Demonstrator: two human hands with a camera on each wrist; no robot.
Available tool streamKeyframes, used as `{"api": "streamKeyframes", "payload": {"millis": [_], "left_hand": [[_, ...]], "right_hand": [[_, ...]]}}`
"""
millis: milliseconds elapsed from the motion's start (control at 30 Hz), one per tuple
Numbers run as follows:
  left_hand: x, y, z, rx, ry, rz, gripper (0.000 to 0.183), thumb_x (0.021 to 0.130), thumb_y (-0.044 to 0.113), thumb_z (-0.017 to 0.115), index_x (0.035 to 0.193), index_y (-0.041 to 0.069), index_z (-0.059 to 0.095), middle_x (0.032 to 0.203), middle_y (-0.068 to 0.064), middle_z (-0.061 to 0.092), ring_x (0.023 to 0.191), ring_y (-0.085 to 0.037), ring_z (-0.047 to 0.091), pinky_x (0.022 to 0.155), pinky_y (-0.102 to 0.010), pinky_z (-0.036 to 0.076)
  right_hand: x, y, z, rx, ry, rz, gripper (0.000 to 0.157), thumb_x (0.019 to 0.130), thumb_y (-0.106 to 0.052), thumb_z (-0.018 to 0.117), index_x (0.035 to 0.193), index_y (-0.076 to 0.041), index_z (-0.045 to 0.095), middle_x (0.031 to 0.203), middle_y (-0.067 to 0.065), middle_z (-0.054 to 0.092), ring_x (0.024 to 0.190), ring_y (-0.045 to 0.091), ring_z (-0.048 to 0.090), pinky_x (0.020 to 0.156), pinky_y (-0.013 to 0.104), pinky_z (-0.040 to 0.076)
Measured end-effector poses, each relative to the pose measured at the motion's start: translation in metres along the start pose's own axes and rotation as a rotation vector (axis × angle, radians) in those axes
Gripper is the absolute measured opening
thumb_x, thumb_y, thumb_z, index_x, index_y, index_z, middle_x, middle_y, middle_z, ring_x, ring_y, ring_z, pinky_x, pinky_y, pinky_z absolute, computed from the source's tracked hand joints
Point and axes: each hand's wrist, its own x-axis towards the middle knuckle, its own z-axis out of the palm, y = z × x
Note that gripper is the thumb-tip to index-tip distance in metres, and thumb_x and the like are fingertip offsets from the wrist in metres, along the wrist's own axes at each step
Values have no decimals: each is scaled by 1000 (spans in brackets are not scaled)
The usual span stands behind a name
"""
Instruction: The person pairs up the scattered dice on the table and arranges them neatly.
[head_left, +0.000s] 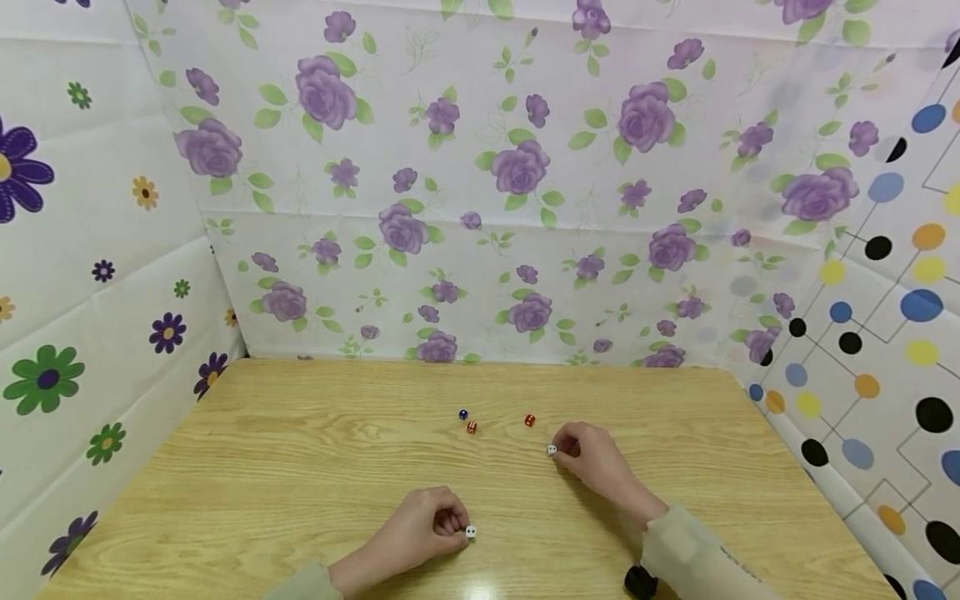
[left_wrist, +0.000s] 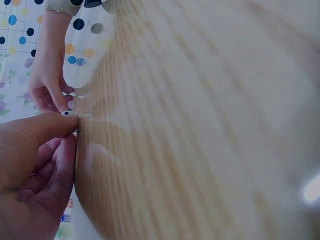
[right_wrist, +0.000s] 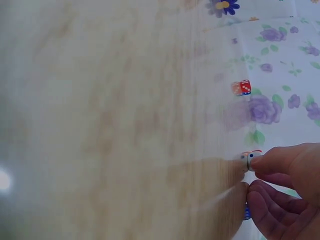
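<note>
Near the front of the table, my left hand (head_left: 429, 527) pinches a white die (head_left: 470, 532) with black pips between thumb and fingertips. Farther forward and to the right, my right hand (head_left: 600, 465) has thumb and fingertips on a second white die (head_left: 552, 450), close over the tabletop. In the right wrist view that white die (right_wrist: 253, 159) shows at the thumb tip. Beyond the hands lie a red die (head_left: 529, 421), another red die (head_left: 472, 427) and a blue die (head_left: 463, 414) just behind the latter.
The wood-grain table (head_left: 315, 442) ends at a purple-flowered cloth (head_left: 465, 275) hanging behind it. Patterned cloths hang at the left (head_left: 112, 308) and right (head_left: 870, 333). A black object (head_left: 641, 582) sits at the right sleeve's cuff.
</note>
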Motion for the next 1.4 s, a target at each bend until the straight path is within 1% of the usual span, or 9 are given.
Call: {"api": "streamKeyframes", "payload": {"millis": [200,333,500,700,800,1033,1267,1400], "left_hand": [[0,0,0,0,0,6,11,82,9,79,85,14,69,82,5,63,70,6,55,63,-15,51],[0,0,1,-2,2,6,11,82,9,79,85,14,69,82,5,63,69,6,55,62,-15,51],[0,-1,1,-1,2,7,11,82,7,79,85,13,69,82,4,64,69,6,54,62,-14,51],[-1,-1,1,0,2,9,11,81,6,78,84,12,69,82,4,64,69,6,54,62,-14,51],[-1,-1,1,2,4,12,11,81,6,78,85,12,69,82,4,64,69,6,54,62,-14,51],[1,0,1,2,4,12,11,82,8,79,85,13,69,83,4,64,70,5,55,63,-15,51],[1,-1,1,1,2,8,11,82,8,79,85,12,69,84,4,64,70,5,55,63,-15,51],[1,-1,1,0,1,8,12,81,7,79,85,12,69,84,3,64,70,5,55,63,-15,51]], "right_hand": [[-7,-6,3,9,-21,-17,7,86,-13,76,87,-16,69,73,-8,61,63,3,50,58,18,43],[-14,-12,6,26,-43,-36,7,87,-14,75,88,-16,68,73,-10,61,63,1,50,59,17,44],[-22,-20,10,45,-72,-77,7,87,-14,75,88,-17,69,73,-10,61,63,-1,50,58,17,44],[-29,-27,14,85,-113,-126,7,87,-11,74,89,-15,68,75,-8,61,64,-2,49,57,17,44],[-32,-31,17,95,-137,-134,7,87,-11,73,89,-15,68,75,-9,61,64,-2,49,57,17,44],[-42,-46,23,160,-210,-137,7,88,-12,72,88,-17,68,74,-11,61,63,-3,51,56,17,45],[-50,-58,27,183,-243,-117,7,87,-13,72,88,-17,67,73,-12,61,63,-4,51,57,17,45],[-53,-63,29,192,-255,-120,8,87,-14,74,89,-18,67,72,-13,60,62,-4,51,56,16,45]]}}
